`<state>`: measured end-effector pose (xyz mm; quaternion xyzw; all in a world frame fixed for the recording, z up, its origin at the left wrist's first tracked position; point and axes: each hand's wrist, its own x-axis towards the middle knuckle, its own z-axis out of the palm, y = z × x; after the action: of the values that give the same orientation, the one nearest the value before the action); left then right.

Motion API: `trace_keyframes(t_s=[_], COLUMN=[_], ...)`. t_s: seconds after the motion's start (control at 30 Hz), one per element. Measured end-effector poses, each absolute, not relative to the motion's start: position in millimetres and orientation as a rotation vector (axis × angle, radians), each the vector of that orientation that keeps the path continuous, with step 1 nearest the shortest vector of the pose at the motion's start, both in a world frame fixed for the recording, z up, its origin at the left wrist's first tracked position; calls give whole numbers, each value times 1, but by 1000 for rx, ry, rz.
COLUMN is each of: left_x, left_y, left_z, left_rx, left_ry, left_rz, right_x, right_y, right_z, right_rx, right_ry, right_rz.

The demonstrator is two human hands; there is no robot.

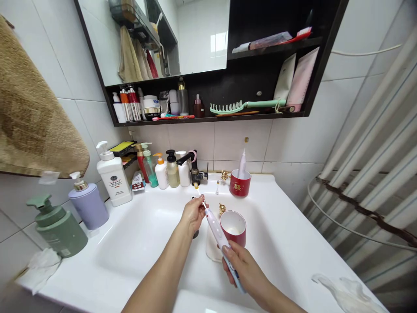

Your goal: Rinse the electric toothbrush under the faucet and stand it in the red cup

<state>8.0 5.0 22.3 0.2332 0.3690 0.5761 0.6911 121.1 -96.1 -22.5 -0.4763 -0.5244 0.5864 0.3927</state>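
Right hand [239, 267] is wrapped around the lower handle of a pale lilac-and-blue electric toothbrush [216, 228], thumb lying along the side. Left hand [194, 213] has its thumb and fingertips pinched on the skinny neck, right where it meets the handle, so both hands have a hold on the same brush. It's tilted over the white sink [280, 213], bristle end up and away from the person, handle end down toward them. From this angle the bristles show up just in front of the base of the black faucet [195, 171], which has a pink ring looped on it.

Right by the handle there's a red cup [241, 237] in the basin, next to a little gold ornament [222, 208]. A cream tray [212, 252] is partly hidden under the hands and cup.

On the back ledge, a second red cup [240, 188] with gold lettering holds another electric toothbrush [242, 165], bristles up. A row of pump bottles runs along the back left, then a big white one [115, 184], a lilac one [89, 206] and a sage green one [61, 230]. Tan towel [39, 104] hanging on the left, mint green hairbrush [228, 107] on the dark cabinet shelf [156, 121] above, white pipes [368, 161] off to the right.
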Motion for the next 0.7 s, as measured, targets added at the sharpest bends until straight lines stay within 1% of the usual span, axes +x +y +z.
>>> trace_keyframes(t_s=[0.5,0.6,0.7], left_x=[9,11,14], left_y=[4,6,6], left_z=[17,17,17], left_rx=[605,653,709], left_ry=[813,850,895], left_rz=[1317,1322,1287], right_x=[121,122,120], right_y=[-99,-97,-95], right_z=[-14,-15,-13], right_rx=[-1245,-1272,-1307], right_ry=[-1241,-1282,-1320], right_rz=[1610,1555,1407])
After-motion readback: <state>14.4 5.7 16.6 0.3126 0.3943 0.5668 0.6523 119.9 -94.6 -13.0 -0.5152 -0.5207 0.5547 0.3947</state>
